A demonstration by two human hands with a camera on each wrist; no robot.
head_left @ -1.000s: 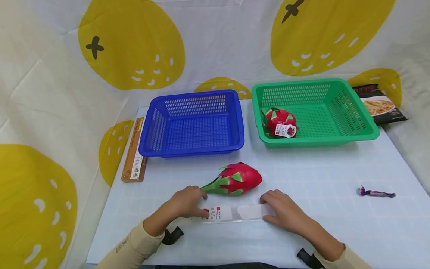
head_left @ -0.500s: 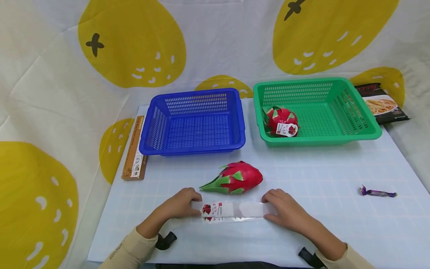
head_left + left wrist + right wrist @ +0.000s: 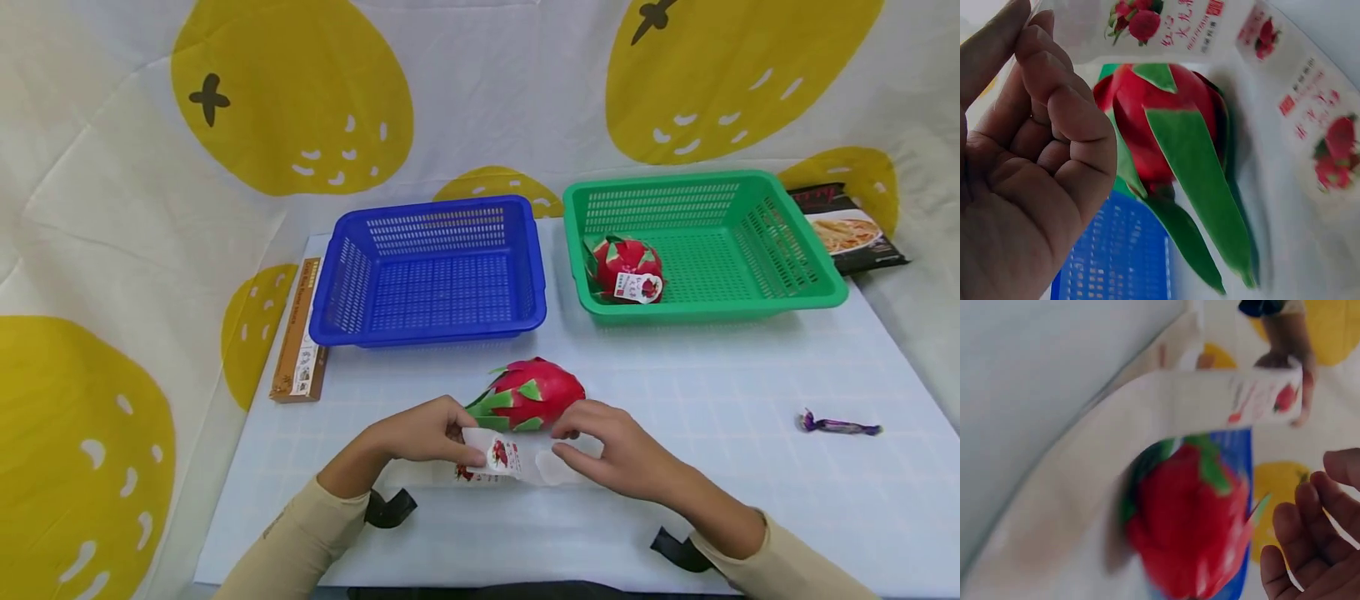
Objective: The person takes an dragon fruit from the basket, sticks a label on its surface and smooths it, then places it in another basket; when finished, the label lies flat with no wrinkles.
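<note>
I'm seeing brown carton lying just beside blue basket. Left hand's grip pinching printed label strip between thumb and finger, strip curving up from tabletop. Red dragon fruit lying on tabletop just behind strip, leafy end pointing left. Right hand's grip hovering near fruit's right end, fingers apart. Green basket holding labelled dragon fruit. Purple-wrapped candy lying far right.
</note>
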